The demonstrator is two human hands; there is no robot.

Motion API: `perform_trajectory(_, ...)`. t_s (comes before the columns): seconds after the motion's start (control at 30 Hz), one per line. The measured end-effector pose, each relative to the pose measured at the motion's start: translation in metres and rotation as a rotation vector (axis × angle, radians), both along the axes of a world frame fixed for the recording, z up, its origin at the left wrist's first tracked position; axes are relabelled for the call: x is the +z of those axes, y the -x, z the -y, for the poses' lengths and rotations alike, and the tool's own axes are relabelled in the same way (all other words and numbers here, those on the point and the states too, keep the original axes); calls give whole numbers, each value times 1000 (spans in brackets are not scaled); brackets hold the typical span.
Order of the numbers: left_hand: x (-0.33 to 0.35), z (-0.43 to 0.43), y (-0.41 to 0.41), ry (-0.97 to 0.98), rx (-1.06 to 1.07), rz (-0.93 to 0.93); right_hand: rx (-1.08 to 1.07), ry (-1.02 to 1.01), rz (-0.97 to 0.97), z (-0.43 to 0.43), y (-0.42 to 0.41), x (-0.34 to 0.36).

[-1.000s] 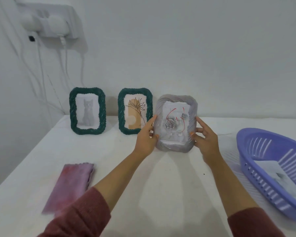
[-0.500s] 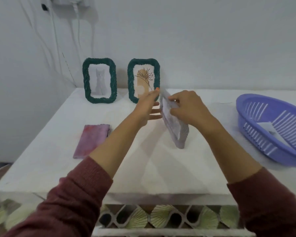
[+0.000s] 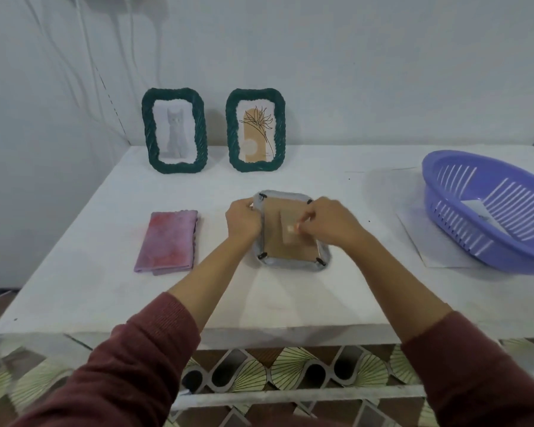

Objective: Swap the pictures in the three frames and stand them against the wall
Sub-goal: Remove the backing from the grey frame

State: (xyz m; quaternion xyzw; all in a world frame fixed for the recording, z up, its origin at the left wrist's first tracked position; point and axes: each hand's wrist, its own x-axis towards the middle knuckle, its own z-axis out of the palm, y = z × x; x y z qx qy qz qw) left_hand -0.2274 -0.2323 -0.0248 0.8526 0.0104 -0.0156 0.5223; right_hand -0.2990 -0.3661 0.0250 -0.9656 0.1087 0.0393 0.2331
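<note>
A grey frame (image 3: 290, 262) lies face down in the middle of the white table (image 3: 290, 297), its brown backing board and stand flap facing up. My left hand (image 3: 242, 221) grips the frame's left edge. My right hand (image 3: 330, 221) pinches the stand flap on the backing. Two dark green frames stand against the wall: one with a cat picture (image 3: 174, 131), one with a flower drawing (image 3: 256, 130).
A folded pink cloth (image 3: 167, 240) lies left of the grey frame. A purple plastic basket (image 3: 490, 208) with a sheet of paper inside sits at the right, resting on a white sheet (image 3: 435, 254). Cables hang down the wall at the back left.
The grey frame was upright showing a rose picture; both hands turned it over and laid it face down on the table. My view tilted downward.
</note>
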Motion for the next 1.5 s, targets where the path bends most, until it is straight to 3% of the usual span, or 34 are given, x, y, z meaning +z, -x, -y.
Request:
perform_trajectory(0.27, -20, 4, 5, -268, 34, 125, 44, -102, 0, 4, 4, -36)
perform_trajectory(0.4, -11, -2, -10, -201, -36, 194, -61, -332, 141, 22, -15, -34)
perform_trajectory(0.5, -10, -4, -31, -221, -168, 186, -115, -227, 266, 41, -40, -36)
perform_trajectory(0.63, -10, -6, -52, -300, -290, 145, 20, -127, 200, 58, -70, -48)
perform_trajectory(0.87, -7, -8, -67, -315, -367, 155, 114, -152, 155, 66, -86, -45)
perform_trajectory(1.37, -18, 7, -68, -323, -162, 126, 8, -135, 204, 56, -101, -55)
perform_trajectory(1.5, -14, -5, -57, -138, -203, 85, -14, -202, 261, 61, -80, -56)
